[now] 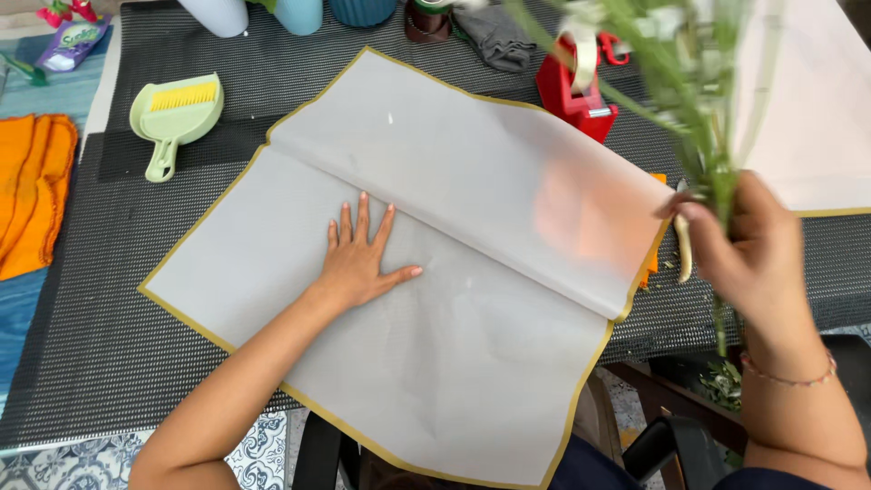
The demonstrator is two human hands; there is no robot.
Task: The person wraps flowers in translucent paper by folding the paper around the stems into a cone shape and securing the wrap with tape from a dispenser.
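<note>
left hand (363, 263) flat, fingers spread | right hand (739, 245) raised, fingers curled

The green stems (689, 82) in the right hand (744, 254) are blurred, and their tops are cut off by the upper edge. The red tape dispenser (573, 95) is partly behind them. The frosted wrapping sheet (472, 363) covers something orange (655, 263) at its right edge.

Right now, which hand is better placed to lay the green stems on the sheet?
The right hand, probably: it already grips the green stems just past the sheet's right edge. The left hand lies flat on the sheet, fingers spread, holding nothing.
</note>
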